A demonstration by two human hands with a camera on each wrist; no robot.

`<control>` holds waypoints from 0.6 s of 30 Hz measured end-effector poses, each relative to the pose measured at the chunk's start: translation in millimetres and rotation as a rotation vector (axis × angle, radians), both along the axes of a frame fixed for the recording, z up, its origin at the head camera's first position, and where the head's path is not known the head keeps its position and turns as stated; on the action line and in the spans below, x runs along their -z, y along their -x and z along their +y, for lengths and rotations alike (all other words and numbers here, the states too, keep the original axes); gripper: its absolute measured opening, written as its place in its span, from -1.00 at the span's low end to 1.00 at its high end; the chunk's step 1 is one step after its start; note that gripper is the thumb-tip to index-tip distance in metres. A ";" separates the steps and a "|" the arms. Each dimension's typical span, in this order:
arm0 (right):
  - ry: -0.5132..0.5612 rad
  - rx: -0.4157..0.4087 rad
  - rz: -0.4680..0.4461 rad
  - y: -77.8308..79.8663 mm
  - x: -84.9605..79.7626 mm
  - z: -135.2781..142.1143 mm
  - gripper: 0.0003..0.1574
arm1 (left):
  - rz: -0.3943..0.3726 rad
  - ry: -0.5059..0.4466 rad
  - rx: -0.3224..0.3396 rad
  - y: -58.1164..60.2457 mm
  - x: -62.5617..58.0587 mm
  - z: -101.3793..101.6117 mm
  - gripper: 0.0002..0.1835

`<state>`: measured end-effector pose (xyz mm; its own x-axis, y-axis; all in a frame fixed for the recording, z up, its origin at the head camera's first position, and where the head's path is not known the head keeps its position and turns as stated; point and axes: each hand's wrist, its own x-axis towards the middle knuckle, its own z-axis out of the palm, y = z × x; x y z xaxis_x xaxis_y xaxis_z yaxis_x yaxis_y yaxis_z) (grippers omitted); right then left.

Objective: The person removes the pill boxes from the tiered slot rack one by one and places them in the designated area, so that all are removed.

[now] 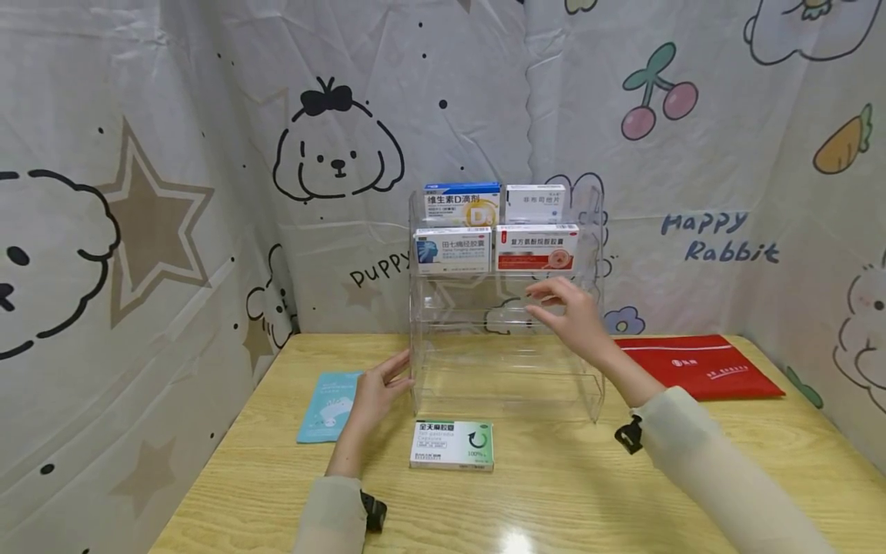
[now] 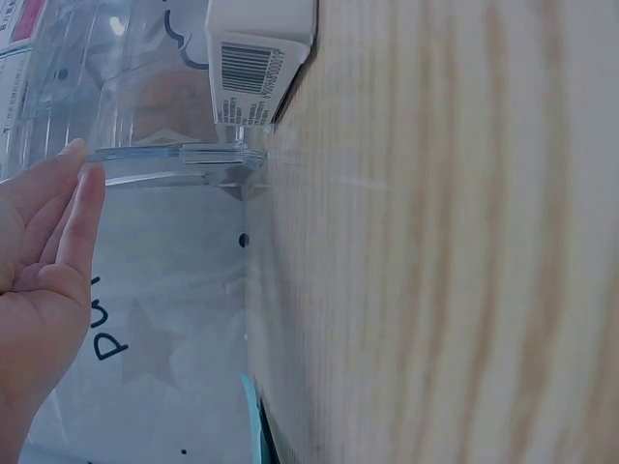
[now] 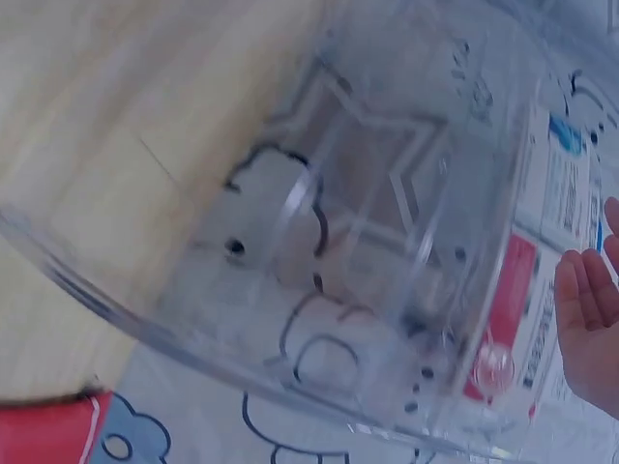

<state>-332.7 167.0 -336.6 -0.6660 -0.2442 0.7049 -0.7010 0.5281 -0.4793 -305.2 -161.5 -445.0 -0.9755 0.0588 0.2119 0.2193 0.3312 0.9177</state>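
A clear acrylic display rack (image 1: 508, 362) stands on the table. On its upper tiers sit a blue-and-yellow vitamin D drops box (image 1: 461, 202), a white tablet box (image 1: 534, 203), a white-and-blue capsule box (image 1: 453, 250) and a red-and-white capsule box (image 1: 537, 248). My left hand (image 1: 377, 391) pinches the rack's left side edge between thumb and fingers; the left wrist view shows the fingertips (image 2: 89, 179) at that edge. In front of the middle tier, just below the red-and-white box, my right hand (image 1: 571, 314) is raised with parted fingers and holds nothing.
A green-and-white capsule box (image 1: 451, 445) lies in front of the rack. Left of the rack is a teal packet (image 1: 328, 408), partly behind my left hand. A red pouch (image 1: 706, 368) lies at the back right. A printed curtain (image 1: 471, 92) hangs behind the table.
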 end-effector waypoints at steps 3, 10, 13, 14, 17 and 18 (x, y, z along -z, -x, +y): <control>0.013 0.057 0.028 8.1 -11.4 6.2 -0.66 | 0.006 0.001 0.003 -0.3 0.3 -0.3 -0.38; 0.043 0.152 0.028 24.3 -34.0 16.2 -0.60 | 0.018 0.004 0.005 0.0 1.2 -0.2 -0.39; 0.042 0.189 0.049 32.7 -38.7 20.5 -0.60 | 0.019 -0.009 0.005 0.4 1.4 0.0 -0.39; 0.042 0.199 0.060 35.2 -39.9 22.0 -0.59 | 0.025 -0.007 0.006 0.5 1.5 0.1 -0.39; 0.036 0.232 0.091 42.1 -42.4 26.5 -0.57 | 0.024 -0.011 0.002 0.5 1.3 0.1 -0.39; 0.032 0.240 0.096 44.1 -43.3 27.8 -0.56 | 0.025 -0.006 0.001 0.3 1.3 0.0 -0.39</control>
<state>-376.8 194.8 -293.2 -0.6321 -0.0638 0.7723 -0.6007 0.6699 -0.4363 -305.6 -161.5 -446.3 -0.9697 0.0586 0.2370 0.2430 0.3258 0.9137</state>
